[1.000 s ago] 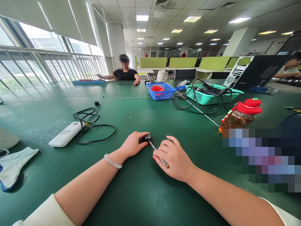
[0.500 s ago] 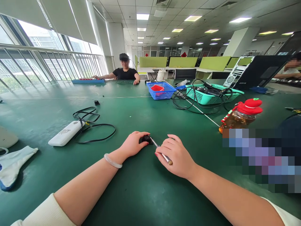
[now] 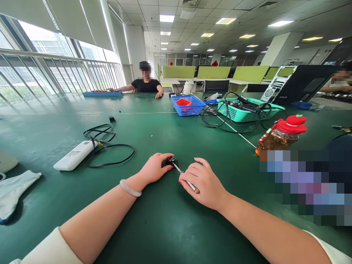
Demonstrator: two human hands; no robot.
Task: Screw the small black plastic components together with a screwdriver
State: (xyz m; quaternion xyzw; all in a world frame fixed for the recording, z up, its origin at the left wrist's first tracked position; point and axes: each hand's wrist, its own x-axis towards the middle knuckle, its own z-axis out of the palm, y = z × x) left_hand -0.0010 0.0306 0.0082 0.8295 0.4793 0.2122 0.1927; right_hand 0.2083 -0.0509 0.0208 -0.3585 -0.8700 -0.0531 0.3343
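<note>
On the green tabletop, my left hand (image 3: pixel 155 167) pinches a small black block-like part (image 3: pixel 175 162) between thumb and fingers. Its upper face shows small pale or shiny details; its exact kind is too small to make out. A slim silver tool (image 3: pixel 177 168) with a brownish, brush-like rear end is held in my right hand (image 3: pixel 202 183) like a pen. The tool's thin tip meets the black part or lies right at it. The fingers of my right hand hide the middle of the shaft.
To the left lie a white power bank (image 3: pixel 74 156) with a black cable (image 3: pixel 117 164), and a pale cloth (image 3: pixel 18 192). Farther back are a blue basket (image 3: pixel 189 111), a green basket (image 3: pixel 239 116) with cables and a red-lidded jar (image 3: pixel 284 137). Another person (image 3: pixel 147 86) sits at the far edge.
The tool's tip has shifted slightly left and down against the black part, with my right hand following. The part's pale top details show more. My left hand keeps its grip.
</note>
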